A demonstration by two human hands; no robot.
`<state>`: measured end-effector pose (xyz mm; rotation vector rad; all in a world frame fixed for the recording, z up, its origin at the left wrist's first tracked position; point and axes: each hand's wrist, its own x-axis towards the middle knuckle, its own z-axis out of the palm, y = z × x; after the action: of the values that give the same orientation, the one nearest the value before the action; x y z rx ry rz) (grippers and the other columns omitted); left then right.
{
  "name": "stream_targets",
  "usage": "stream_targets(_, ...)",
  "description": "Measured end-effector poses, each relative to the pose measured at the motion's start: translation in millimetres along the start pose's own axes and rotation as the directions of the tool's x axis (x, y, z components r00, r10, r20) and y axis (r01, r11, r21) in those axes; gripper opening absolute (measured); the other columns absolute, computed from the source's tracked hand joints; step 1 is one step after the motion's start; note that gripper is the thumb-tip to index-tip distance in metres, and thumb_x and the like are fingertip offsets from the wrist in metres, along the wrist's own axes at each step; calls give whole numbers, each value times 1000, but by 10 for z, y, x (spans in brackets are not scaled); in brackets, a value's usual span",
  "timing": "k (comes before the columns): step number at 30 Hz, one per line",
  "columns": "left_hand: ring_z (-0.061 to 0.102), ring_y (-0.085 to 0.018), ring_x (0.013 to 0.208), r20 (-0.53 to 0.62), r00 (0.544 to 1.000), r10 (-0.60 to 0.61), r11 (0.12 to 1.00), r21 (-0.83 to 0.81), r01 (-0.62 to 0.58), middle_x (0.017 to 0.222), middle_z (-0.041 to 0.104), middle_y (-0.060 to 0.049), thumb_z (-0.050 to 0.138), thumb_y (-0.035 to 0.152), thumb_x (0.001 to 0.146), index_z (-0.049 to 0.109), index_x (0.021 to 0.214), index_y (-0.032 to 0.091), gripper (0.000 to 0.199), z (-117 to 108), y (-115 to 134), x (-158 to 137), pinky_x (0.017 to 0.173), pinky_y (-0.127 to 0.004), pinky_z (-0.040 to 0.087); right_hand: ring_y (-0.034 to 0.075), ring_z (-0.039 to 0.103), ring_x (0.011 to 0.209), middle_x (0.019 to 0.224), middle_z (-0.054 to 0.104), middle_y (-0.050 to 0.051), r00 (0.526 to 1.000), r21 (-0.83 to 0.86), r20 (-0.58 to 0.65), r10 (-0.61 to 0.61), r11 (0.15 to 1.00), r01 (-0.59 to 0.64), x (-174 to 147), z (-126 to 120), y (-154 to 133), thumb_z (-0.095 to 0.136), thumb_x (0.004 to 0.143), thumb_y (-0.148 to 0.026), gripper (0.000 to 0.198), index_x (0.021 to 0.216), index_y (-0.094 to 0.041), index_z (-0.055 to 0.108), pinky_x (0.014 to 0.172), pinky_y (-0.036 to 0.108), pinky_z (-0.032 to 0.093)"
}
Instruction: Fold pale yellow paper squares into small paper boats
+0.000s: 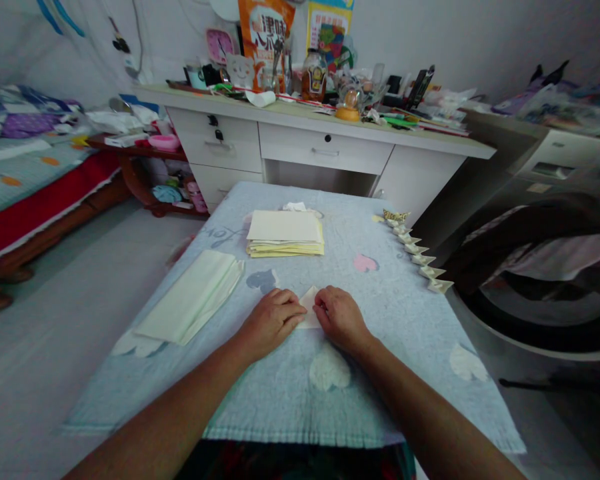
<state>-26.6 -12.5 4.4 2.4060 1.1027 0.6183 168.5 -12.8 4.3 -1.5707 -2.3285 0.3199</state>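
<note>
Pinching folded paper (309, 319), left hand (274, 321) at one side, right hand (341, 318) opposite (both curled inward).

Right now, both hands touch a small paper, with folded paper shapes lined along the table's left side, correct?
No: the head view shows the folded shapes along the right side of the table. The left hand and right hand do touch the small paper.

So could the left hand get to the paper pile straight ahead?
Probably yes: the paper pile lies ahead of the left hand, with only tablecloth showing between them, though it would first have to leave the small paper.
</note>
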Motion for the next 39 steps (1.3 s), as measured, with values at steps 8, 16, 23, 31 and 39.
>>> stream_targets(8, 52, -21, 93, -158, 955, -252, 964, 47, 262, 95, 62, -3, 46, 25, 90, 68, 86, 22, 22, -29, -64, 38, 84, -37, 38, 21, 51, 82, 86, 61, 6, 998, -119, 36, 48, 992, -43, 22, -29, -89, 54, 88, -24, 8, 83, -19, 58, 74, 31, 32)
stream_targets(16, 47, -25, 98, -186, 934, -306, 931, 148, 334, 98, 58, -2, 66, 39, 78, 64, 84, 24, 17, 27, -40, 51, 85, -40, 34, 22, 50, 82, 88, 61, 9, 997, -171, 30, 69, 983, -63, 23, -29, -159, 54, 89, -41, 24, 84, -18, 57, 73, 33, 31)
stream_targets(23, 46, -25, 98, -149, 937, -316, 928, 160, 338, 101, 55, -2, 70, 36, 74, 62, 86, 24, 19, 15, -75, 51, 83, -39, 35, 25, 48, 86, 92, 58, 11, 994, -197, 12, 110, 975, -105, 2, -35, -165, 54, 89, -47, 28, 86, -19, 58, 74, 36, 31)
stream_targets(31, 45, -24, 99, -96, 946, -310, 941, 114, 320, 103, 55, -2, 68, 29, 74, 62, 87, 23, 15, -55, -148, 19, 85, -38, 36, 29, 45, 100, 109, 52, 11, 973, -178, -65, 223, 957, -231, -92, -101, 202, 64, 78, -53, 40, 96, -19, 55, 85, 43, 33)
stream_targets(39, 45, -25, 100, -79, 950, -303, 949, 67, 308, 104, 56, -2, 67, 23, 73, 63, 88, 24, 15, -66, -172, 11, 88, -39, 35, 31, 39, 122, 132, 45, 13, 968, -97, 5, 251, 963, -250, -147, -199, 586, 68, 72, -49, 44, 100, -20, 49, 101, 49, 27)
